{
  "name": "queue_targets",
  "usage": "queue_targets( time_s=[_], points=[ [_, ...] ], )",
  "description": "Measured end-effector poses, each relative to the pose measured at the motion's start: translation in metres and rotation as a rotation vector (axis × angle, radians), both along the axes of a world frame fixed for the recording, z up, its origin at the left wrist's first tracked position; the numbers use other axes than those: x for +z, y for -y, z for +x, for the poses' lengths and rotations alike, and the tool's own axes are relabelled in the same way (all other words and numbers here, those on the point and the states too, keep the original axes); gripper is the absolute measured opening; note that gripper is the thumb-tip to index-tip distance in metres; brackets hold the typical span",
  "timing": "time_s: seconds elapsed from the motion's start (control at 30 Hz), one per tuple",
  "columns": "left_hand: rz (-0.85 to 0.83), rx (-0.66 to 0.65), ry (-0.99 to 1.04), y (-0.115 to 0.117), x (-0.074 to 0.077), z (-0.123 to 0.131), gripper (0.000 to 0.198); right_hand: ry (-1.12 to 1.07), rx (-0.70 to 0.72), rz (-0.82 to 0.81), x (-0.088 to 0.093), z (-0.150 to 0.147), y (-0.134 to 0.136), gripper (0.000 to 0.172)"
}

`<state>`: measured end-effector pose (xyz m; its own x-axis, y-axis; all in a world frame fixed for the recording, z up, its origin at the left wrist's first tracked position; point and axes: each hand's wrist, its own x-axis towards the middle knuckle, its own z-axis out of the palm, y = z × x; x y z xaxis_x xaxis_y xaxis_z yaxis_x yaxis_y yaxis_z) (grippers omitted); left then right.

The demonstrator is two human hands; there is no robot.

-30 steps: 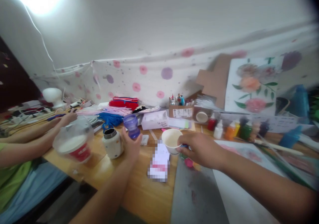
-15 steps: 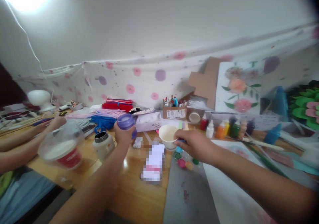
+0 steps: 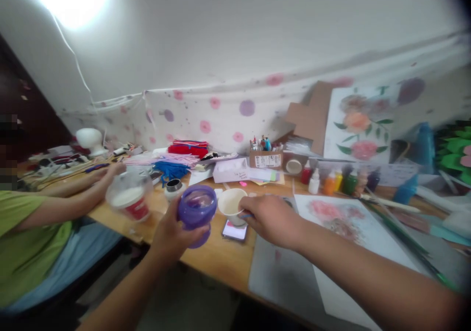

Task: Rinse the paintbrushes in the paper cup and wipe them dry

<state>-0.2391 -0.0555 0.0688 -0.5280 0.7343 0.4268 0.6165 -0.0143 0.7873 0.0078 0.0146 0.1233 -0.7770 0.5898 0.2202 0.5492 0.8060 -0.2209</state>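
Observation:
My left hand is closed around a purple, see-through jar, tilted so its round mouth shows. Just right of it, my right hand grips a white cup at its right side; the fingers hide the handle, if there is one. A short blue piece shows under those fingers, too small to name. The cup hovers over a phone lying on the wooden table. Behind my left hand stands a pale bottle with a dark open neck.
At left sits a person in a green shirt, arms on the table, beside a clear-sided tub. Paint bottles line the back right. A flower painting lies on the right. Brushes fill a cardboard box.
My left hand has brought the purple jar nearer to me and rightward, close beside the white cup. The cup has shifted left in view. The camera has turned, showing more of the seated person.

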Motion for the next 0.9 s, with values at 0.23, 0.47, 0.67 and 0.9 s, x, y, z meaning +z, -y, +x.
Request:
queue_targets(
  time_s=[0.23,0.47,0.67,0.9],
  points=[
    [-0.147,0.041,-0.377,0.064,0.012,-0.028,0.088,0.073,0.104,-0.001,-0.014,-0.031,0.036,0.018],
    [-0.247,0.031,-0.579,0.091,0.024,-0.044,0.085,0.091,0.15,-0.03,-0.028,-0.057,0.056,0.021],
    [-0.27,-0.012,-0.695,0.091,0.026,-0.05,0.084,0.076,0.144,-0.058,-0.037,-0.066,0.059,0.021],
    [-0.272,-0.142,-0.493,0.081,0.025,-0.041,0.075,-0.013,0.098,-0.114,-0.04,-0.054,0.051,0.019]
  ],
)
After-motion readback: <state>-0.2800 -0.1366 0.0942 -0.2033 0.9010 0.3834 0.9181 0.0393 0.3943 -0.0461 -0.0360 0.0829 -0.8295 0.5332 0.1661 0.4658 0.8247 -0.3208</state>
